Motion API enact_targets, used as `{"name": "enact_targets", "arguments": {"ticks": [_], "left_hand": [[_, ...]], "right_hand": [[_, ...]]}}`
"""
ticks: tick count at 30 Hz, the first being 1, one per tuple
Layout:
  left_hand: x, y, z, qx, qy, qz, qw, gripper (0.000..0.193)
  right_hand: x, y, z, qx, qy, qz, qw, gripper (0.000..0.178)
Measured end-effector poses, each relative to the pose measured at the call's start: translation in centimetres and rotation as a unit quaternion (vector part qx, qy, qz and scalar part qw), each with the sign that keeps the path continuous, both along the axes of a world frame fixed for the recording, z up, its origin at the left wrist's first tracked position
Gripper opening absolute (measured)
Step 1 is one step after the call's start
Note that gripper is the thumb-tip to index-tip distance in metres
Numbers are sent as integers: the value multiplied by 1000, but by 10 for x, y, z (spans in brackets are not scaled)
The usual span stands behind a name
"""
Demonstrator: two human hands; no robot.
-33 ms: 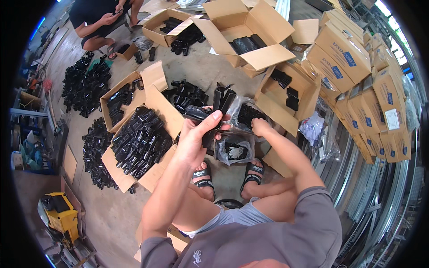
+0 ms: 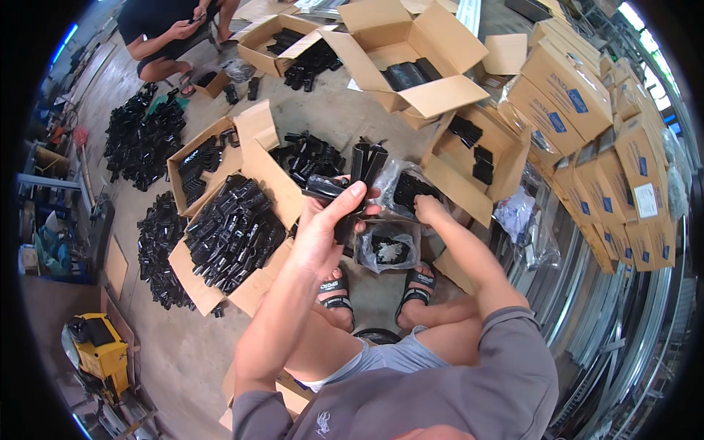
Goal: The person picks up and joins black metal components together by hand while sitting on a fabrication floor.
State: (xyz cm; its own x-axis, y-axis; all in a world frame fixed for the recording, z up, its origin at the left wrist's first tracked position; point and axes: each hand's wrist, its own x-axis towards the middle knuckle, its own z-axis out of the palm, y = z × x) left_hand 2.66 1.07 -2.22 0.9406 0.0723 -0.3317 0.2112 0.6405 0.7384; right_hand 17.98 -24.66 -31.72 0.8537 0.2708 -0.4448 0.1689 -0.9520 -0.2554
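Note:
My left hand (image 2: 328, 213) is wrapped round several glossy black channel-like pieces (image 2: 364, 163). Some of them stick up past the fingers, and one (image 2: 323, 186) lies across toward the left. Over a plastic-lined box of small black parts (image 2: 412, 189), my right hand (image 2: 430, 210) dips with its fingers curled. Its fingertips are among the parts, and what they pinch cannot be made out. Just nearer to me stands a second plastic-lined box (image 2: 357, 253), holding black parts and some pale bits. A heap of black pieces (image 2: 306, 158) lies beyond my left hand.
Left of me stands a carton (image 2: 192, 284) heaped with black pieces, with loose piles (image 2: 144, 139) beside it. Open cartons (image 2: 445, 45) are at the far side and right. Stacked closed boxes (image 2: 557, 95) and metal profiles (image 2: 539, 315) line the right. Another person (image 2: 172, 33) sits far left.

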Motion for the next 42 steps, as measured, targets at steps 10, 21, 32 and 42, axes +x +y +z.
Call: {"name": "enact_targets", "arguments": {"ticks": [10, 21, 32, 42], "left_hand": [[2, 9, 0, -35, 64, 51, 996, 23], [1, 4, 6, -16, 40, 28, 999, 28], [-2, 15, 5, -89, 51, 26, 994, 30], [-10, 24, 4, -228, -57, -27, 972, 40]], "right_hand": [[-3, 29, -72, 96, -47, -192, 976, 29], [14, 34, -96, 157, -49, -306, 938, 19], [-19, 59, -4, 694, 191, -579, 384, 17], [-87, 88, 217, 816, 218, -287, 452, 14]]}}
